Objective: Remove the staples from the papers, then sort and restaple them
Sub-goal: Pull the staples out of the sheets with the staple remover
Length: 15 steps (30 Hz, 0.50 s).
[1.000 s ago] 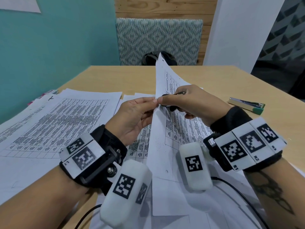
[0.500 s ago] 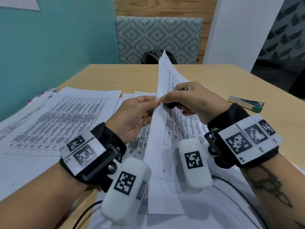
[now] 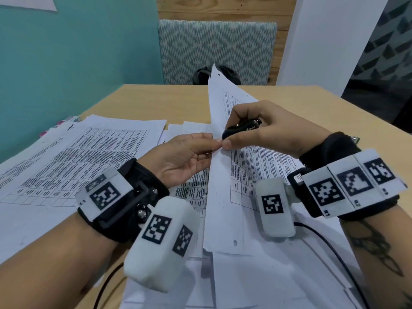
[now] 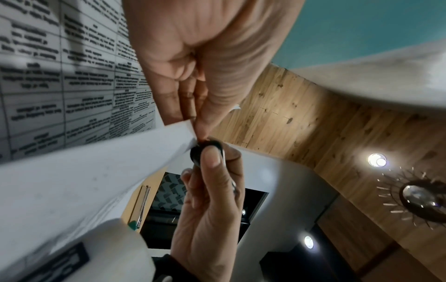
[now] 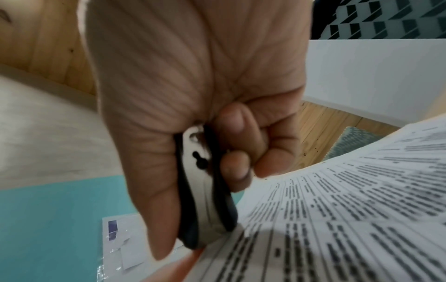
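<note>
A raised sheet of printed paper (image 3: 220, 175) stands on edge over the papers on the table, its far corner lifted. My left hand (image 3: 189, 155) pinches its edge between thumb and fingertips (image 4: 202, 122). My right hand (image 3: 263, 132) grips a black and metal staple remover (image 3: 242, 128), thumb tip touching the same paper edge right beside the left fingertips. The right wrist view shows the staple remover (image 5: 205, 190) clamped between thumb and curled fingers, against the printed sheet (image 5: 337, 209). No staple is visible.
More printed sheets (image 3: 73, 157) lie spread over the left of the wooden table (image 3: 160, 101), with others underneath my wrists. A green and silver stapler (image 4: 141, 208) lies on the table to the right. A patterned chair (image 3: 216, 47) stands beyond the far edge.
The raised sheet has tilted and shifted slightly right and up. My right hand has turned so the staple remover shows on top. Both hands keep their pinch at the same edge.
</note>
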{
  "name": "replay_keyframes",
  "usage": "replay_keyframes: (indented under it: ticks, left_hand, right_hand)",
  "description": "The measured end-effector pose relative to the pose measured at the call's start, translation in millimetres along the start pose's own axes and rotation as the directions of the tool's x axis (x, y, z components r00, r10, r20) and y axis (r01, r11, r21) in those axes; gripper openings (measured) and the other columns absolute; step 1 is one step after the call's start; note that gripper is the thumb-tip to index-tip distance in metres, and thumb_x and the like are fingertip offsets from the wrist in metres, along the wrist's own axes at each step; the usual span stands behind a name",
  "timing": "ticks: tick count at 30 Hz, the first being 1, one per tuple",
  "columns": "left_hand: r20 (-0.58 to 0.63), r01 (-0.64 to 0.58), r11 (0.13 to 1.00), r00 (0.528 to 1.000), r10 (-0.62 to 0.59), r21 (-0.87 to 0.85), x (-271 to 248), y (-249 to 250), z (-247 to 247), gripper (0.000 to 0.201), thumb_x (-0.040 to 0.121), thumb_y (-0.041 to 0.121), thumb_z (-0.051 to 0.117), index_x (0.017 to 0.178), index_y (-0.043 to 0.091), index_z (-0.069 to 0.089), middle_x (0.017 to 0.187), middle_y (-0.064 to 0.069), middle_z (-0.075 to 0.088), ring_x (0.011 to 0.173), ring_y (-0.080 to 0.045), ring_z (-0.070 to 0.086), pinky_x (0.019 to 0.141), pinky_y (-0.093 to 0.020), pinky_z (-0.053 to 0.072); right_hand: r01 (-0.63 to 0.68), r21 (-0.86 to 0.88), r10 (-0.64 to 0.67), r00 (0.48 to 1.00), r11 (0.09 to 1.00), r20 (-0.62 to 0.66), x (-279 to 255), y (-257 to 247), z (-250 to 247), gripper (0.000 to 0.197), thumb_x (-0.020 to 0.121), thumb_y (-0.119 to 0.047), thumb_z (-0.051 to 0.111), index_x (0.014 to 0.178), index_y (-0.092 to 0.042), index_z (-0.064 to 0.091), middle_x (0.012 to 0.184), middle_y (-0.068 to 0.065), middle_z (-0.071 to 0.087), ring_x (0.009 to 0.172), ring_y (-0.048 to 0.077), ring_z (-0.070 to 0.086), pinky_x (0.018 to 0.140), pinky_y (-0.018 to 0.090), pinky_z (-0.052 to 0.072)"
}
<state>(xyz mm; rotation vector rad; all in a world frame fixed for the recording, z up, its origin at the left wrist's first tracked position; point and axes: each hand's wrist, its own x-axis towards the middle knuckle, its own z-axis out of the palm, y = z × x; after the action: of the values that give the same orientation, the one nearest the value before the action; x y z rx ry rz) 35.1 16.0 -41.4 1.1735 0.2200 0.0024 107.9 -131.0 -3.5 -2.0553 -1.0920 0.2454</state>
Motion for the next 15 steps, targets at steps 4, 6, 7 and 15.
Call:
replay_keyframes:
  ticks: [4,6,7,15]
  left_hand:
    - [0.016,0.003,1.000,1.000,-0.004,0.024,0.2,-0.1,0.3,0.011,0.086,-0.001,0.053,0.096,0.001,0.057,0.086,-0.011,0.063,0.061,-0.009,0.065,0.055,-0.016,0.055]
    - [0.058,0.035,0.999,0.998,-0.035,-0.010,-1.3,1.1,0.0,0.010,0.080,0.004,0.057,0.090,0.006,0.060,0.086,-0.007,0.064,0.067,-0.010,0.063,0.061,-0.018,0.056]
    - [0.072,0.044,0.999,0.997,-0.042,-0.032,-1.9,1.6,-0.3,0.014,0.073,0.006,0.059,0.088,0.007,0.060,0.084,-0.005,0.065,0.068,-0.009,0.063,0.063,-0.018,0.055]
    - [0.049,-0.056,0.996,0.997,0.052,0.073,-5.9,4.8,3.7,0.011,0.074,0.004,0.061,0.084,0.008,0.060,0.069,0.001,0.068,0.056,-0.003,0.064,0.054,-0.013,0.053]
  right_hand:
    - [-0.055,0.006,0.055,0.998,0.998,-0.037,0.7,-3.0,2.6,0.026,0.072,-0.024,0.076,0.075,-0.002,0.064,0.071,0.008,0.058,0.063,0.013,0.046,0.057,0.026,0.035]
    - [-0.078,0.066,0.081,0.996,0.995,-0.045,0.1,-5.1,1.1,0.024,0.073,-0.021,0.075,0.073,-0.001,0.062,0.067,0.009,0.055,0.056,0.013,0.041,0.051,0.024,0.031]
    - [-0.084,0.101,0.088,0.995,0.991,-0.041,-0.7,-6.1,0.5,0.022,0.074,-0.019,0.074,0.073,0.000,0.063,0.066,0.010,0.054,0.053,0.012,0.038,0.049,0.023,0.029]
    - [-0.236,0.240,0.249,0.968,0.942,-0.023,-0.5,-5.8,-1.8,0.023,0.079,-0.023,0.067,0.059,-0.013,0.063,0.051,0.001,0.055,0.043,0.010,0.032,0.047,0.022,0.027]
